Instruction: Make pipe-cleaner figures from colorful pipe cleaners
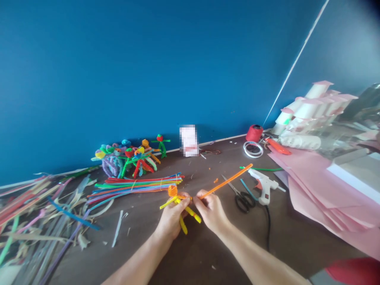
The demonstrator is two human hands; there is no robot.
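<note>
Near the middle of the table, my left hand (172, 217) is closed on a small pipe cleaner figure (172, 191) with an orange head and yellow limbs. Its body is partly hidden by my fingers. My right hand (211, 209) pinches an orange pipe cleaner (230, 180), whose long free end slants up to the right. The two hands almost touch, and the orange strand runs between their fingertips. Just to the right of my right hand lie black-handled scissors (245, 201). A banded bundle of colored pipe cleaners (139, 185) lies behind my left hand.
Finished pipe cleaner figures (130, 158) stand by the blue wall. A white glue gun (264, 185) with a black cord lies at right, before pink sheets (323, 194). Loose strips (59, 221) cover the left side. A red thread spool (254, 133) and tape rolls (253, 149) sit behind.
</note>
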